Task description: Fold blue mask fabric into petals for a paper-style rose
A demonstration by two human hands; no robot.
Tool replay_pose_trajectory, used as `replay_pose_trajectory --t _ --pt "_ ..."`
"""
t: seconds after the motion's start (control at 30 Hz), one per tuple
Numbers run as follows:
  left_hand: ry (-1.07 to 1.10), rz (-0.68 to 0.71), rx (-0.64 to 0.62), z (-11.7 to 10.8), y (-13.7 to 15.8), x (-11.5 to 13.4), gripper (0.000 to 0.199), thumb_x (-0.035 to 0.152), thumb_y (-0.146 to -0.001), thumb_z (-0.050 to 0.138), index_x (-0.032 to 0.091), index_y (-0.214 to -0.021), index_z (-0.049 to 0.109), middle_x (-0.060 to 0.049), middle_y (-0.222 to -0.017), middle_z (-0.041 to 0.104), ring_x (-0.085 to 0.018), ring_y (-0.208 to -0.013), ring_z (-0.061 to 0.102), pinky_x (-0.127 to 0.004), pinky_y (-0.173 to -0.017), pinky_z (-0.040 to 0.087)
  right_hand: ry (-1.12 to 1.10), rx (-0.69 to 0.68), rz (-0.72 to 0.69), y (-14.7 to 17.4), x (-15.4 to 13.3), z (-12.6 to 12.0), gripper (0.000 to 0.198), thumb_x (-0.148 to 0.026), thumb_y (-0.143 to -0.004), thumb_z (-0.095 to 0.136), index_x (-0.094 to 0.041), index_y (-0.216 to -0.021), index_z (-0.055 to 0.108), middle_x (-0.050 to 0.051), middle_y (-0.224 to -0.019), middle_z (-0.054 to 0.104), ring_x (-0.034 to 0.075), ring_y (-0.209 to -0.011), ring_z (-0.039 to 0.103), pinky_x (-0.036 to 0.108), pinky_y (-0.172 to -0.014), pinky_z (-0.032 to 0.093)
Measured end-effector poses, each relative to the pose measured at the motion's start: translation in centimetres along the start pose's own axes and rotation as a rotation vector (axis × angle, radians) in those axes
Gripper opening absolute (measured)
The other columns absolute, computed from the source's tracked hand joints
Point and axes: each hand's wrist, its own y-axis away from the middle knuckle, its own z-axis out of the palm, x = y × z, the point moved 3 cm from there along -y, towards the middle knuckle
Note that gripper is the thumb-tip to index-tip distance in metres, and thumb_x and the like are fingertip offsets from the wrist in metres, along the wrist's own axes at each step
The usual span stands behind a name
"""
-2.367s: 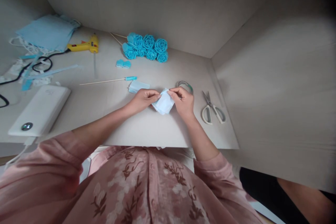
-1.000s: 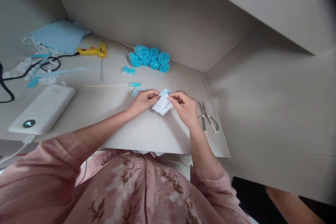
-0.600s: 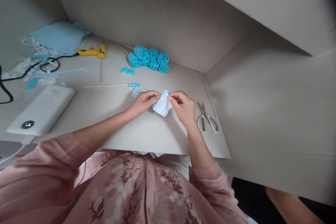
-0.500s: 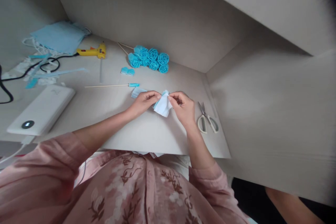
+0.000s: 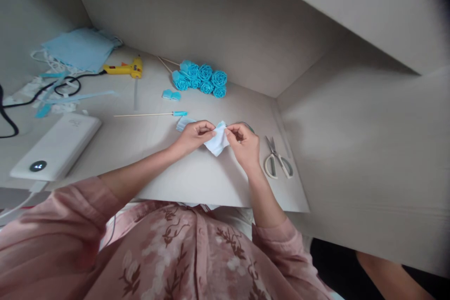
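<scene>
Between my hands hangs a piece of white and light-blue face mask fabric. My left hand pinches its left upper edge, and my right hand pinches the right upper edge. Just behind my left hand lies another pleated blue fabric piece, partly covered. A thin wooden stick with a blue wrapped tip rests to the left of it. Something round and dark, partly hidden, shows behind my right hand; I cannot make out what it is.
Blue fabric roses on sticks lie at the back, with small blue cut pieces before them. Scissors are at right. At left are a yellow glue gun, its cord, stacked face masks, scraps and a white power bank.
The fabric's lower part has shifted slightly left and now hangs to more of a point. My fingers keep their pinch at nearly the same spot.
</scene>
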Motion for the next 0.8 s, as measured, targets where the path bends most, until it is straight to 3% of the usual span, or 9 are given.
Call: replay_pose_trajectory --t 0.13,0.3,0.47,0.67,0.8 --pt "-0.048 0.024 0.04 -0.1 0.0 0.2 0.027 0.038 -0.069 0.073 0.015 -0.078 0.061 0.001 -0.073 0.063 -0.009 -0.066 0.055 -0.022 -0.064 0.042 0.063 0.032 -0.039 0.1 -0.4 -0.4 0.012 -0.029 -0.086 0.061 -0.023 -0.091 0.069 0.001 -0.083 0.073 0.014 -0.071 0.065 0.026 -0.061 0.05" --pt "-0.104 0.061 0.033 0.1 0.2 0.4 0.026 0.038 -0.071 0.07 0.015 -0.078 0.06 0.001 -0.07 0.061 -0.009 -0.063 0.054 -0.022 -0.061 0.041 0.246 0.082 -0.335 0.0 -1.0 -0.9 0.022 -0.033 -0.087 0.067 -0.026 -0.108 0.069 0.006 -0.103 0.071 0.02 -0.094 0.065 0.033 -0.072 0.053" --pt "-0.147 0.107 0.021 0.3 0.3 0.6 0.026 0.04 -0.072 0.067 0.016 -0.077 0.059 0.001 -0.069 0.06 -0.01 -0.063 0.053 -0.023 -0.06 0.041 0.32 0.142 -0.555 -0.2 -0.9 -0.8 0.007 -0.025 -0.09 0.065 -0.026 -0.094 0.07 0.004 -0.104 0.071 0.022 -0.1 0.064 0.04 -0.087 0.052" --pt "-0.096 0.07 -0.006 0.1 0.4 0.5 0.027 0.042 -0.077 0.065 0.016 -0.08 0.061 0.002 -0.073 0.058 -0.01 -0.065 0.049 -0.023 -0.062 0.038 0.319 0.244 -0.672 0.2 -0.5 -0.6 0.009 -0.018 -0.087 0.067 -0.027 -0.086 0.068 0.002 -0.1 0.071 0.022 -0.097 0.063 0.041 -0.086 0.051" --pt "0.033 -0.026 -0.034 0.1 0.4 -0.1 0.031 0.046 -0.083 0.061 0.016 -0.084 0.063 0.002 -0.074 0.056 -0.01 -0.067 0.049 -0.022 -0.062 0.038 0.322 0.261 -0.697 0.6 -0.2 -0.6 0.011 -0.017 -0.086 0.067 -0.028 -0.087 0.068 0.001 -0.097 0.071 0.022 -0.097 0.063 0.041 -0.085 0.051"
